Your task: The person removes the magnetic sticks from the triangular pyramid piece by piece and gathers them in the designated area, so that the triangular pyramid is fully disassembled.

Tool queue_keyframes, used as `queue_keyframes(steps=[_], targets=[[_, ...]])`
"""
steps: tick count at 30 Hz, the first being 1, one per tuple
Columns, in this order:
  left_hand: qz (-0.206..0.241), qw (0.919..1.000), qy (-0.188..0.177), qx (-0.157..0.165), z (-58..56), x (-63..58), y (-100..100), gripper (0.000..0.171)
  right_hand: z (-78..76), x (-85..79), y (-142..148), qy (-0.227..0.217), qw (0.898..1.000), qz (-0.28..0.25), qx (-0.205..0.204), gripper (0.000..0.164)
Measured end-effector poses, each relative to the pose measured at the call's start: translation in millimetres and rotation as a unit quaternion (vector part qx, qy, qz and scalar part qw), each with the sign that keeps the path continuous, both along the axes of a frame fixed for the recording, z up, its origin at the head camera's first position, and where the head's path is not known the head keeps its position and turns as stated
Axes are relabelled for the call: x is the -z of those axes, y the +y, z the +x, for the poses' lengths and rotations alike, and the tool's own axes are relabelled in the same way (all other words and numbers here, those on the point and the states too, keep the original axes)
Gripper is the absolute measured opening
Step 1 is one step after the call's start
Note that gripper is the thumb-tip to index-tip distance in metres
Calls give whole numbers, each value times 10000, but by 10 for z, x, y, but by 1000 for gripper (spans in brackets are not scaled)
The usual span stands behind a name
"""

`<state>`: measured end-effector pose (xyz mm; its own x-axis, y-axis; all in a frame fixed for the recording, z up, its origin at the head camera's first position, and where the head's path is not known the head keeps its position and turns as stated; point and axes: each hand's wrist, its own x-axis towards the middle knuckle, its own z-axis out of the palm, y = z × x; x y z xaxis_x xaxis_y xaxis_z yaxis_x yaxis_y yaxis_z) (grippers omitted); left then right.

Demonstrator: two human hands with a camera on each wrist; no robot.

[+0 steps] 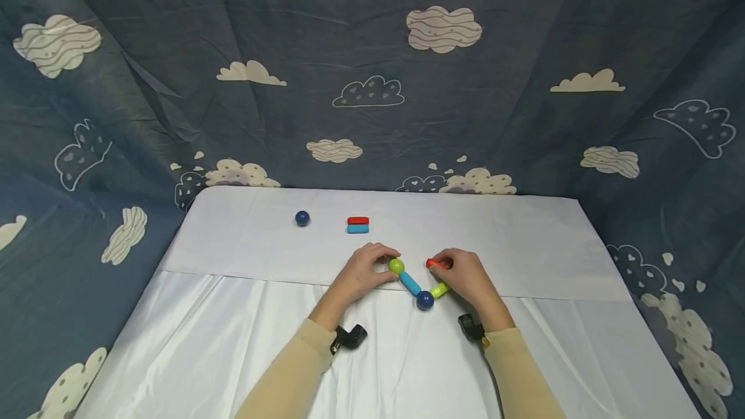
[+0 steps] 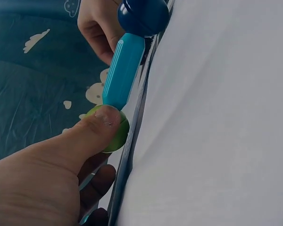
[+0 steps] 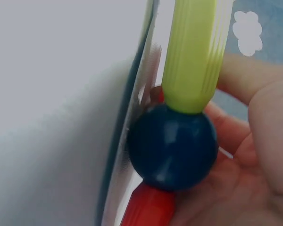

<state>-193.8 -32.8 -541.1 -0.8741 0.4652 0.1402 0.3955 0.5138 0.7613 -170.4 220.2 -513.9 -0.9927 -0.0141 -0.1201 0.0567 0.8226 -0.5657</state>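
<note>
My left hand [image 1: 368, 268] pinches a green ball [image 1: 396, 266] between thumb and fingers. From that ball a light-blue rod [image 2: 123, 70] runs to a dark-blue ball [image 1: 425, 300], and a yellow-green rod [image 1: 440, 290] angles off towards my right hand [image 1: 465, 277]. The right fingertips pinch a red rod [image 1: 438, 264]. In the right wrist view, another dark-blue ball [image 3: 173, 147] sits at the end of the yellow-green rod by the palm, with a red rod end [image 3: 148, 207] against its other side. The hand hides these parts in the head view.
Farther back on the white-covered table [image 1: 244, 244] lie a loose dark-blue ball [image 1: 302, 218], a red rod [image 1: 357, 220] and a light-blue rod [image 1: 357, 229] side by side. A dark cloud-patterned cloth [image 1: 372, 44] hangs behind and around the table.
</note>
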Motion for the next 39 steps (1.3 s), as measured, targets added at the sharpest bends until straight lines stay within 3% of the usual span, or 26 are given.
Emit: queue_keyframes(steps=[8, 16, 21, 27, 39], targets=[[-185, 9997, -10, -129, 4, -19, -20, 37, -7, 6, 33, 101, 9997, 9, 240, 34], [-102, 9995, -228, -218, -6, 21, -32, 37, 45, -53, -84, 750, 9971, -61, 70, 38], [-116, 9996, -198, -143, -9, 11, -32, 37, 175, -97, -246, 1022, 9941, -304, -201, 37], [-84, 9999, 26, -76, -18, 8, -32, 35, 295, -27, -362, 1017, 9923, -417, -577, 35], [-94, 9998, -156, -99, -6, -10, -23, 34, 269, 80, -436, 835, 9944, -233, -606, 27]])
